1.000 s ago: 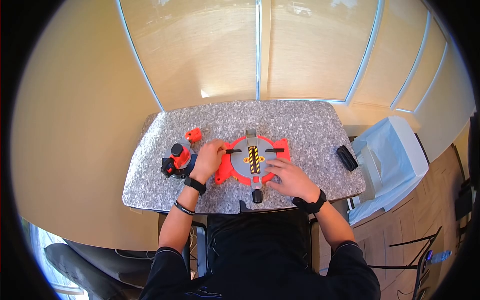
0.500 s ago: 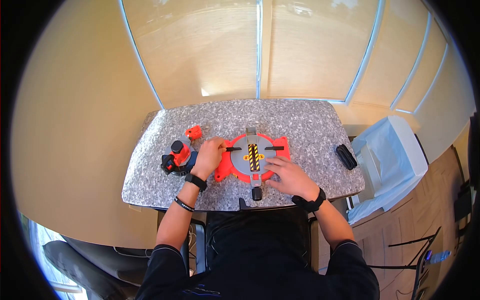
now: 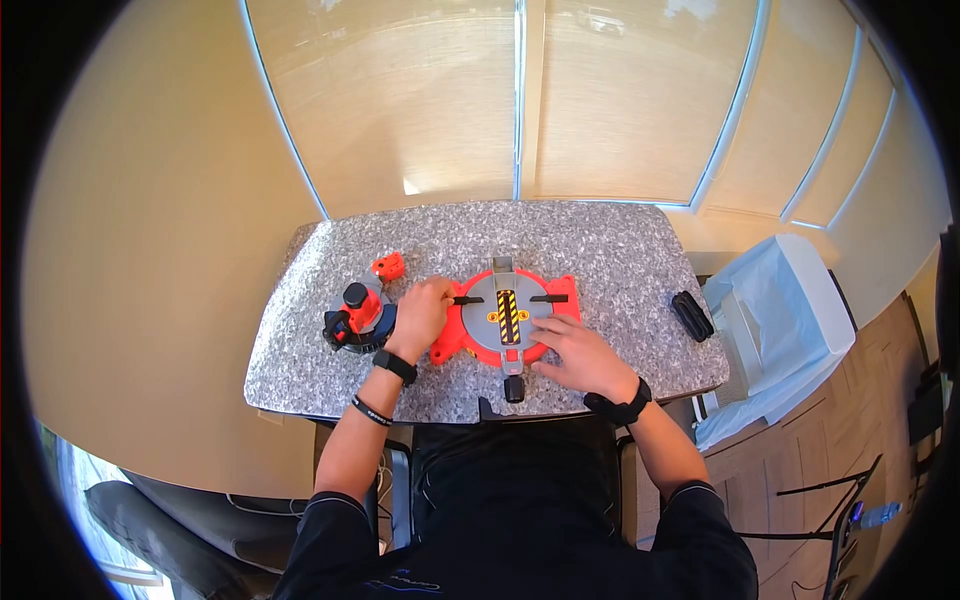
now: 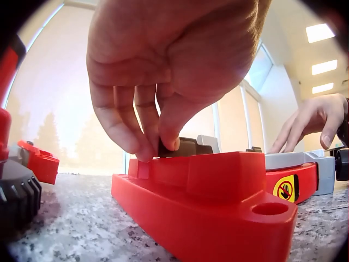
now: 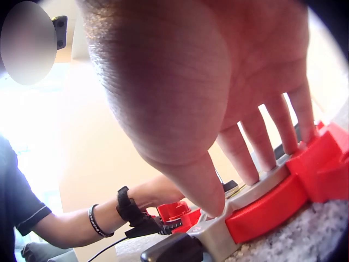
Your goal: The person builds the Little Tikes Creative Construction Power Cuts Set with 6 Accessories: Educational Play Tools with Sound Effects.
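Left hand (image 3: 422,318) pinched a black bar (image 4: 192,147); right hand (image 3: 580,352), fingers spread, touched the red base (image 4: 204,206) beneath. I judged it light, stiff plastic, best held by the corner (image 3: 441,353) near my left hand.

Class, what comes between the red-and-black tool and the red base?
In the head view, the left hand lies between the tool and the base.

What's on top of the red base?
A grey disc, a striped strip and two black bars. The left hand pinches the left bar, hiding its outer end; the right hand covers part of the disc's edge. Anything beneath the disc is hidden.
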A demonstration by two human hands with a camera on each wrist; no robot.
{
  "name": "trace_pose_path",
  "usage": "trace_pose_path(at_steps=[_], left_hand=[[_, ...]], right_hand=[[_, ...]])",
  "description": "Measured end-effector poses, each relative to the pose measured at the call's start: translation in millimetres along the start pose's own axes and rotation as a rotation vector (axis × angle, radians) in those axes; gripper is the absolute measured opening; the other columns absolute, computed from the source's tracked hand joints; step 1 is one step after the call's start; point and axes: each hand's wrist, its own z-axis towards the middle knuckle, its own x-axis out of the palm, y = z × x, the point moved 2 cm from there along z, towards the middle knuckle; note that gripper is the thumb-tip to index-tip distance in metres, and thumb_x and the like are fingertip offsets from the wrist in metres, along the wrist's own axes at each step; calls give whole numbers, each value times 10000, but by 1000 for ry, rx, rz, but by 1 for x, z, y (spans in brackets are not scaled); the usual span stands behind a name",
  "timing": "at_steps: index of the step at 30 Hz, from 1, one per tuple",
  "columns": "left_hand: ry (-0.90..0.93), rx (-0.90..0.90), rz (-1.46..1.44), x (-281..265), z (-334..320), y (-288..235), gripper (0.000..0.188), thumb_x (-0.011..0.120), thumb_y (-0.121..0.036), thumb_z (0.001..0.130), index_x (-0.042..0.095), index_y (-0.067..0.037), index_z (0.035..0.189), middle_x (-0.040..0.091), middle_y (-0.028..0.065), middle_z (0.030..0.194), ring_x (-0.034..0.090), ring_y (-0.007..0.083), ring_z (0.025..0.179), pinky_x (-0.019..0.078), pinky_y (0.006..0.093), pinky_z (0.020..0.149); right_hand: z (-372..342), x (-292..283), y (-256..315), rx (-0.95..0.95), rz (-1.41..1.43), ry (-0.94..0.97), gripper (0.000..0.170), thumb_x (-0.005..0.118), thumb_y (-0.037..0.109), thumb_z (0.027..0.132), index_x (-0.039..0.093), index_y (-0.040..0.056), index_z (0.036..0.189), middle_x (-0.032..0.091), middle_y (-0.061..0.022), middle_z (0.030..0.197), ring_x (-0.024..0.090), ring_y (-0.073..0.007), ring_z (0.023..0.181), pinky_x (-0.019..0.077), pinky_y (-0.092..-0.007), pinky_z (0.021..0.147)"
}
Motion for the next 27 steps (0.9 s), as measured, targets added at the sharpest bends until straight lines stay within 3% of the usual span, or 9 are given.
trace_pose_path(at_steps=[10, 12, 19, 25, 27], left_hand=[[-27, 34, -33, -3, -3, -1, 75, 694, -76, 888, 670, -32, 944, 680, 146, 949, 676, 399, 906, 544, 489, 781], [43, 32, -66, -9, -6, -3, 154, 714, -113, 897, 699, -45, 1034, 697, 151, 1008, 679, 400, 969, 550, 485, 828], [25, 108, -49, -37, -32, -16, 377, 731, -148, 909, 674, -74, 1275, 705, 171, 1184, 670, 400, 1102, 566, 482, 902], [-141, 92, -140, -77, -52, -10, 308, 739, -78, 912, 693, -25, 1212, 714, 178, 1193, 688, 387, 1101, 562, 429, 924], [-282, 53, -137, -94, -59, -7, 275, 742, -31, 900, 702, -11, 1172, 723, 174, 1156, 704, 378, 1062, 562, 413, 911]], right_hand=[[-1, 2, -2, -10, 17, -18, 466, 780, 277, 855, 707, 24, 1241, 629, -161, 1405, 561, -345, 1330, 505, -434, 1088], [0, 0, -2, -6, 18, -15, 466, 780, 277, 856, 707, 25, 1240, 630, -161, 1404, 562, -346, 1328, 505, -435, 1089], [0, 1, -3, -12, 23, -27, 455, 777, 281, 861, 711, 20, 1228, 636, -170, 1393, 571, -351, 1312, 510, -438, 1080], [0, 0, -1, -11, 32, -29, 450, 773, 280, 865, 708, 15, 1223, 635, -175, 1387, 572, -357, 1309, 512, -443, 1076], [0, 0, 0, -10, 39, -29, 450, 773, 277, 865, 707, 15, 1224, 635, -175, 1385, 572, -358, 1308, 512, -444, 1075]])
